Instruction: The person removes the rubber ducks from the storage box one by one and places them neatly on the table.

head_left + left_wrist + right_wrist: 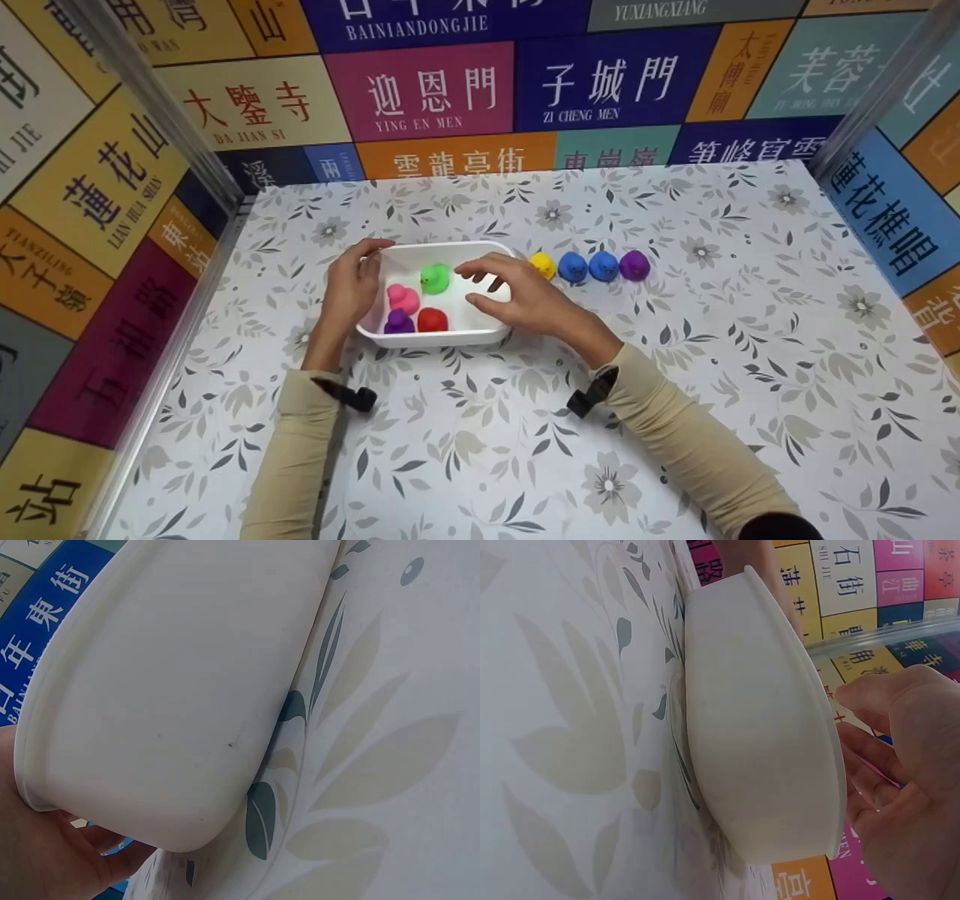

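Observation:
A white plastic tub sits on the table with a green rubber duck, a pink duck, a purple duck and a red one inside. My left hand holds the tub's left end, its fingers around the rim and outer wall. Over the right part of the tub hovers my right hand, thumb and fingers loosely bent and apart with nothing between them. In the right wrist view, that hand appears beyond the tub's rim.
Right of the tub, a row of ducks runs along the table: yellow, two blue and purple. A floral cloth covers the table. Panels with printed place names stand along the back and sides.

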A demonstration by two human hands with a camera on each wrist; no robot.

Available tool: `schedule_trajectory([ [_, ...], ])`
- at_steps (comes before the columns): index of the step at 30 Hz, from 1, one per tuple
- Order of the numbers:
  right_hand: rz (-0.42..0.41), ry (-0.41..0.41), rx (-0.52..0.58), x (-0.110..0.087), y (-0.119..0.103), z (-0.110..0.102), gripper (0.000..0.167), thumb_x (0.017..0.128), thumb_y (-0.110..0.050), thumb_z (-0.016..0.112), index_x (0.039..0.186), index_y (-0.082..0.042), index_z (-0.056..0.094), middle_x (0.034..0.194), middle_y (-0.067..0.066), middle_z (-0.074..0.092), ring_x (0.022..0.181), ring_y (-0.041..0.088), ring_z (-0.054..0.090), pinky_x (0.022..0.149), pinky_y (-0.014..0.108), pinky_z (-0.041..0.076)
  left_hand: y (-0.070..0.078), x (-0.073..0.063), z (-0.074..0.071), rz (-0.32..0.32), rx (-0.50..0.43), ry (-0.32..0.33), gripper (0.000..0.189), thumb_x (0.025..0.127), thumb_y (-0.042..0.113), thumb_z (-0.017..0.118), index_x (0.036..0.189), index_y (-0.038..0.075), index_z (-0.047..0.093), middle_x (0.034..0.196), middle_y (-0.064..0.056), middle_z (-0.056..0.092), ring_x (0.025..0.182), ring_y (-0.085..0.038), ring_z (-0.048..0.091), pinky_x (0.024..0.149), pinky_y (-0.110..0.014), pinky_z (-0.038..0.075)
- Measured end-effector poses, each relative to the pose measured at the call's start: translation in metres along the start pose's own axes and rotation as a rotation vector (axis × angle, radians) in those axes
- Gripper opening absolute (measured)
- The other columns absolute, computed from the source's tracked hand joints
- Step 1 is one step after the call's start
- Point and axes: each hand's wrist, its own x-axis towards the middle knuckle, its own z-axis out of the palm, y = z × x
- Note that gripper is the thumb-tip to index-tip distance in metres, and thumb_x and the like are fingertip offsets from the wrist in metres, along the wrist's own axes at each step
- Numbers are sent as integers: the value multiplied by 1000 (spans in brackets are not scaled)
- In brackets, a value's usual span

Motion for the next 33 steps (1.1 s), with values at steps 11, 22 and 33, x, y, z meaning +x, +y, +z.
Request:
schedule_trajectory([
  [11,16,-55,5,9,-7,13,39,102,-18,75,139,-10,69,132,12,74,117,36,70,94,44,62,0,-1,0,-4,-7,5,33,110,7,54,132,16,76,134,-11,75,133,-27,66,119,-46,48],
  [22,16,-87,-6,21,-15,25,38,99,-18,78,136,-11,73,128,6,76,113,31,71,91,40,63,-1,0,0,0,-19,-17,35,110,6,51,134,16,75,134,-11,75,133,-27,66,119,-45,48],
  [33,62,-183,18,30,-16,34,39,99,-18,80,135,-3,72,131,17,74,113,32,70,93,48,65,1,0,-1,-5,-21,-6,35,110,5,52,133,17,75,135,-10,75,129,-28,68,115,-46,51],
])
